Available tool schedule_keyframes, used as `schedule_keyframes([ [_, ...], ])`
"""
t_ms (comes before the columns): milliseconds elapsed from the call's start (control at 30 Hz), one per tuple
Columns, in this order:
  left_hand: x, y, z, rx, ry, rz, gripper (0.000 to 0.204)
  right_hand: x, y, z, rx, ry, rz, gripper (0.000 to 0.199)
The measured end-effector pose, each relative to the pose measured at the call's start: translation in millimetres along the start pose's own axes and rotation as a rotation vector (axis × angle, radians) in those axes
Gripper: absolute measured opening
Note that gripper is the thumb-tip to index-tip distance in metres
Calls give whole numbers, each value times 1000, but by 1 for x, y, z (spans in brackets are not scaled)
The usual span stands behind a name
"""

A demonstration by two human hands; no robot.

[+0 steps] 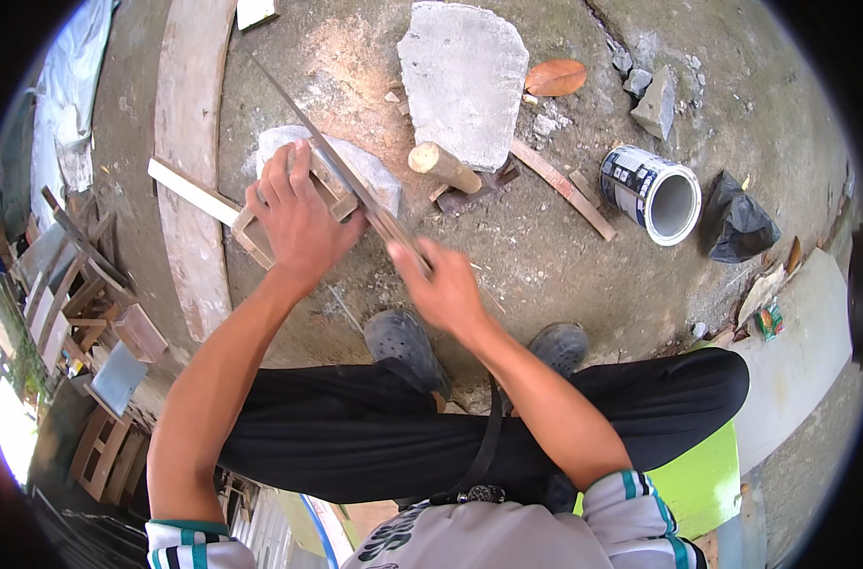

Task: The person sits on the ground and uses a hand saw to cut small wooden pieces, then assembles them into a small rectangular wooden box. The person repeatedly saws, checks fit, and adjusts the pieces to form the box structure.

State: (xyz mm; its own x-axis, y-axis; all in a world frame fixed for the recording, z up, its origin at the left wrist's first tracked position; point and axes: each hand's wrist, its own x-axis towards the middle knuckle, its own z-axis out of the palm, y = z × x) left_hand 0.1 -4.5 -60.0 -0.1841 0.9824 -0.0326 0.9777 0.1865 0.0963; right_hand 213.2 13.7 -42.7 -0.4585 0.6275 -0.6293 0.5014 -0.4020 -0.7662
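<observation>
Left of centre, we've got our left hand (299,220) clamped over a wooden frame (254,244), fingers (280,180) bent across it; and here, nearer right, our right hand (441,286) grips a long-bladed tool (348,177) by its handle (392,229), slanting far left above a pale stone (379,182).

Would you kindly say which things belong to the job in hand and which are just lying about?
In use:
long, dark metal blade with brown handle, in the right hand
brown wooden frame, held by the left hand
pale stone slab beneath it

Apparently lying about:
open dark-and-white cylindrical can
crumpled black plastic bag
orange-brown oval leaf
</observation>
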Motion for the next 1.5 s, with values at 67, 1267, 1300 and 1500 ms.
schedule_keyframes([
  [67,-2,0,0,16,-34,-28,120,6,-4,1,13,-5,43,40],
  [1267,-1,1,-10,74,-55,-96,112,-68,0,-43,152,209,58,44],
  [1300,-1,3,-10,57,-63,-100,112,-69,-2,-43,155,221,59,44],
  [1500,-16,23,-10,9,-37,-46,112,-80,-7,-39,116,274,-36,44],
])
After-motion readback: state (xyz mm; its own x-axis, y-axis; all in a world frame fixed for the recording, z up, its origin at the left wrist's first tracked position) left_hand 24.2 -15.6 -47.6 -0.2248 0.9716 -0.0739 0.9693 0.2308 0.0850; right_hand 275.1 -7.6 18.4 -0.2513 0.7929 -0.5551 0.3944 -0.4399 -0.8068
